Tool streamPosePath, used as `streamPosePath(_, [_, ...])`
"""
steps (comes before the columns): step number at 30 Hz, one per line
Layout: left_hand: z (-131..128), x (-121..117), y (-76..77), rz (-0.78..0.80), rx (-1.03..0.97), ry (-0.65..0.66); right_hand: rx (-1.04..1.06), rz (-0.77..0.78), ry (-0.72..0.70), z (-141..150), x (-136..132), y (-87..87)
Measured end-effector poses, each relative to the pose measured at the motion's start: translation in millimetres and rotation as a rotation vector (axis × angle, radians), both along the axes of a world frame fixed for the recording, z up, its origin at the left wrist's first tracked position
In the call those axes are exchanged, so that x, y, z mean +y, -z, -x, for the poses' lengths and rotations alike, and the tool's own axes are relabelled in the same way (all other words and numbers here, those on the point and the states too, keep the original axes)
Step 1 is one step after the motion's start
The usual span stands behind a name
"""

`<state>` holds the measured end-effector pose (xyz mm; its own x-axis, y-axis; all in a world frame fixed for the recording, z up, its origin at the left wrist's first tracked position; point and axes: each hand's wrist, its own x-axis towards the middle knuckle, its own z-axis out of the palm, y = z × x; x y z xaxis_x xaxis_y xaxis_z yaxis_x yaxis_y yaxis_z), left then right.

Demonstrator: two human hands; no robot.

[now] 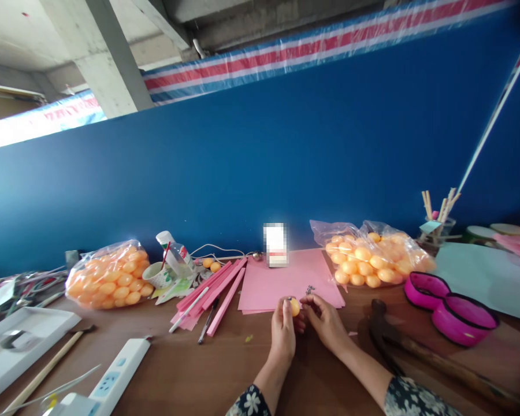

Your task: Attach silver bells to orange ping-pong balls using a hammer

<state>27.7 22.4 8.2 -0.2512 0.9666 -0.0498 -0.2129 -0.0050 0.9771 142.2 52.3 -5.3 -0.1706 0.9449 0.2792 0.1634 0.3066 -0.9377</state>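
The person's left hand (283,330) pinches an orange ball (295,307) in front of pink sheets (281,284). The right hand (325,322) is curled just beside it; whether its fingers pinch anything cannot be told. Two clear bags (329,229) contain similar balls; a clear cup (449,226) contains wooden sticks (449,205).

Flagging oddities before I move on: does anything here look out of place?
The bright rectangle at the far edge of the pink paper is pixelated, hiding its detail. Nothing looks clearly spilled.
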Motion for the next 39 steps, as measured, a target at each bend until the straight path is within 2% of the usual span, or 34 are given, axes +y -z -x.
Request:
streamPosePath(7, [3, -3, -9.1, 0.013, -0.031, -0.015, -0.013, -0.01, -0.003, 1, -1, -4.1])
streamPosePath(14, [3, -2, -4.3, -0.034, -0.026, 0.01, -0.003, 0.025, -0.039, 0, -3, -6.4])
streamPosePath(22, [5, 1, -3.4, -0.007, -0.098, -0.022, -0.026, -0.021, 0.008, 1, -1, -4.8])
streamPosePath(39, [9, 4, 6.2, -0.045, -0.169, 0.026, -0.039, -0.037, 0.007, 0, -4, -4.8])
